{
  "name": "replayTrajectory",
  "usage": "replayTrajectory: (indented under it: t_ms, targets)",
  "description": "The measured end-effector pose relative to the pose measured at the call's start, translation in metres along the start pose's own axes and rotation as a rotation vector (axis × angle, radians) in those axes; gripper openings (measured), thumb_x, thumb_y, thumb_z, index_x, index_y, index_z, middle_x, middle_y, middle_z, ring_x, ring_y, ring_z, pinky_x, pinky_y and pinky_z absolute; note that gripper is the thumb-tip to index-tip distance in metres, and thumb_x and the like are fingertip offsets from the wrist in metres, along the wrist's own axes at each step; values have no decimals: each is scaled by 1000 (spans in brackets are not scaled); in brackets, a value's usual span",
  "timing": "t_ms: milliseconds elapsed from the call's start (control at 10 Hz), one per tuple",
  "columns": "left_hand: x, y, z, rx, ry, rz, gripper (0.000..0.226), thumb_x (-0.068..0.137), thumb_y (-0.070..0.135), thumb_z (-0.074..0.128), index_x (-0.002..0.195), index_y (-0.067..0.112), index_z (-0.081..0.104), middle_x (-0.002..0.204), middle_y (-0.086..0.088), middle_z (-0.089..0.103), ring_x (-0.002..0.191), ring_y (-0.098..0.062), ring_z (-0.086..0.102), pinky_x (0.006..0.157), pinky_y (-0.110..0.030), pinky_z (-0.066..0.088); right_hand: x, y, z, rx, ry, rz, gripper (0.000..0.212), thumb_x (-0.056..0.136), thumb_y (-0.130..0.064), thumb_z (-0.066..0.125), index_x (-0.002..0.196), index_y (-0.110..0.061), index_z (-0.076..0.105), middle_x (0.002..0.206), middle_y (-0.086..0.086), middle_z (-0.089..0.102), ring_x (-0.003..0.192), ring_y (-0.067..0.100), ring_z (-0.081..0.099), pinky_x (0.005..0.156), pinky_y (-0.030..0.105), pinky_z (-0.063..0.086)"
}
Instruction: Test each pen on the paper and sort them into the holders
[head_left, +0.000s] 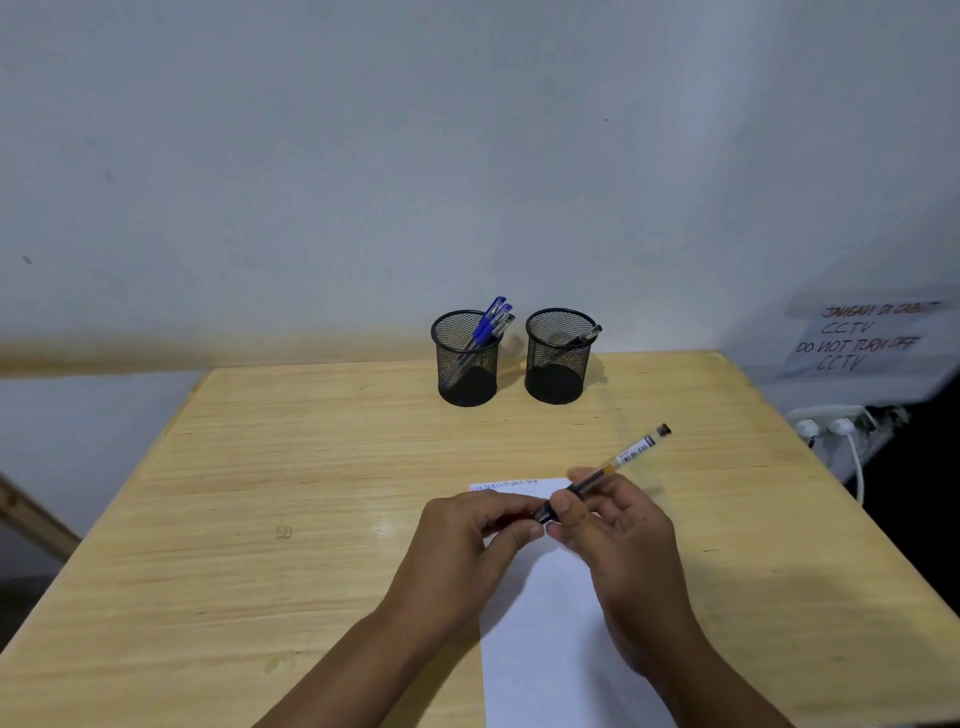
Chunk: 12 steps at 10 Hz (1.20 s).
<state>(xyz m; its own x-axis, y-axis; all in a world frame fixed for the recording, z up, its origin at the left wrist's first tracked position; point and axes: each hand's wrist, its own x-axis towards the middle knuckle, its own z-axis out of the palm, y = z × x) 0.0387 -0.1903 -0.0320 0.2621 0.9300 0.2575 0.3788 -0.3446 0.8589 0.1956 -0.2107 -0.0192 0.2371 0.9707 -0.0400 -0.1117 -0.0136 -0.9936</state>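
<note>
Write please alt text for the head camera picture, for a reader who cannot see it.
Two hands, left hand and right hand, hold a clear pen over white paper on a wooden table. Behind stand two mesh holders: the left holder with several blue pens, the right holder with one pen.

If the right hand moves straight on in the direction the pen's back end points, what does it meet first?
Probably nothing soon: the right hand aims its pen up-right over bare table, passing right of the right mesh holder. Depth is uncertain.
</note>
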Motion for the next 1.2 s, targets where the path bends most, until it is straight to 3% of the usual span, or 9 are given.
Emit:
replayTrajectory:
  t_ms: [100, 200, 300, 400, 500, 700, 1000, 1100, 1200]
  targets:
    - [15, 2, 8, -85, 3, -97, 29, 83, 23, 77, 110, 35, 73, 100, 24, 73, 98, 5, 66, 89, -22, 51, 23, -10, -8, 45, 118, 16, 26, 82, -6, 76, 103, -14, 62, 85, 11, 77, 79, 27, 76, 74, 40, 60]
    - [37, -4, 13, -66, 28, -201, 44, 79, 36, 80, 121, 31, 68, 104, 21, 71, 99, 7, 63, 92, -19, 51, 55, -31, -26, -12, 144, -53, 26, 80, -8, 79, 100, -13, 63, 81, 12, 74, 73, 22, 72, 64, 34, 56]
    - [69, -10, 20, -25, 63, -238, 52, 80, 40, 79, 128, 27, 63, 111, 18, 68, 100, 3, 61, 86, -15, 49, 96, -53, -47, -237, 165, -159, 14, 81, -14, 78, 94, -15, 71, 75, 4, 71, 63, 14, 64, 62, 32, 52]
    - [104, -16, 27, -24, 121, -303, 64, 78, 40, 80, 134, 18, 58, 121, 5, 65, 105, -9, 61, 90, -28, 50, 134, -75, -58, -547, 144, -258, 1, 83, -22, 75, 84, -22, 76, 69, -9, 67, 64, 9, 60, 68, 28, 51]
    - [133, -23, 36, 26, 170, -344, 73, 75, 38, 83, 136, 12, 54, 127, -6, 63, 112, -20, 60, 95, -35, 49, 160, -94, -53, -856, 83, -356, 8, 87, -22, 70, 85, -18, 77, 70, -13, 64, 71, 9, 58, 60, 15, 40]
    - [168, -26, 47, 78, 209, -341, 63, 69, 37, 85, 122, 14, 58, 102, 2, 62, 106, -19, 60, 82, -27, 43, 209, -108, -24, -1140, -34, -422, 11, 89, -20, 66, 85, -14, 75, 89, 7, 73, 88, 25, 64, 70, 30, 45]
    - [190, -28, 52, 98, 274, -349, 42, 78, 30, 80, 114, 15, 64, 106, -3, 70, 100, -20, 65, 80, -24, 43, 240, -89, -2, -1255, -149, -380, 16, 91, -23, 66, 94, -10, 74, 98, 17, 70, 90, 32, 64, 70, 28, 39]
    - [193, -30, 52, 136, 273, -366, 45, 81, 32, 78, 119, 14, 64, 108, -6, 69, 101, -22, 64, 79, -24, 41, 239, -86, -5, -1211, -184, -383, 24, 95, -30, 61, 93, -10, 74, 86, 11, 68, 80, 26, 58, 67, 27, 37]
    - [191, -27, 49, 131, 278, -362, 50, 82, 35, 77, 124, 13, 62, 111, -7, 67, 102, -22, 62, 79, -24, 40, 234, -83, -10, -1159, -198, -417, 29, 97, -34, 55, 98, -10, 73, 91, 5, 67, 85, 21, 57, 71, 29, 40]
